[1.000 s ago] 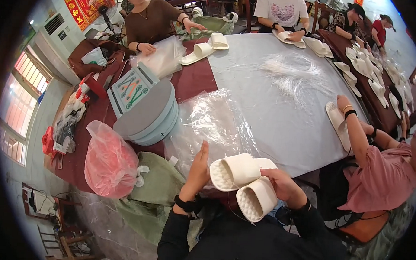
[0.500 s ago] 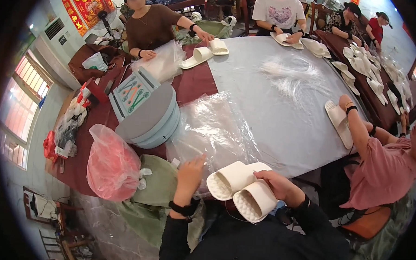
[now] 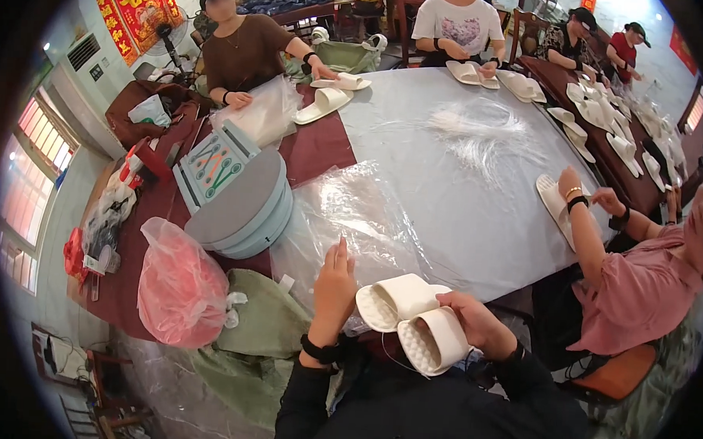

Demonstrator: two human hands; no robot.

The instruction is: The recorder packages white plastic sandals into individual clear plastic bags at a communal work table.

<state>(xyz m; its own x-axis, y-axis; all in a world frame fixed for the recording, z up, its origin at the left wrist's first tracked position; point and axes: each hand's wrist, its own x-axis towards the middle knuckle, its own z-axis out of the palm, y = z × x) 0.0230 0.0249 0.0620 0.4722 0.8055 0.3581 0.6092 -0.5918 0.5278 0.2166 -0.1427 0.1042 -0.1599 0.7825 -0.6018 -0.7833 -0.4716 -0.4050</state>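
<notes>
A pair of cream slippers (image 3: pixel 447 329) with dimpled soles is gripped in my right hand (image 3: pixel 479 325), its thumb lying on top near the straps. One slipper lies partly over the other, their toes hidden by straps and hand. My left hand (image 3: pixel 334 285) is over the near edge of a stack of clear plastic bags (image 3: pixel 352 212), fingers stretched out, apart from the slippers. Whether the fingertips touch the plastic I cannot tell. Both wrists wear black bands.
Left of the bags stand a rounded grey-blue case (image 3: pixel 246 199) and a pink plastic bag (image 3: pixel 180 290). A bundle of thin clear strands (image 3: pixel 481 131) lies on the grey tabletop (image 3: pixel 476 233). Co-workers around the table handle cream slippers; one in pink (image 3: pixel 631 287) sits close on the right.
My left hand has moved slightly right, its fingers straightening. The slippers have turned a little in my right hand. Across the table, a co-worker's hand has tipped a slipper over.
</notes>
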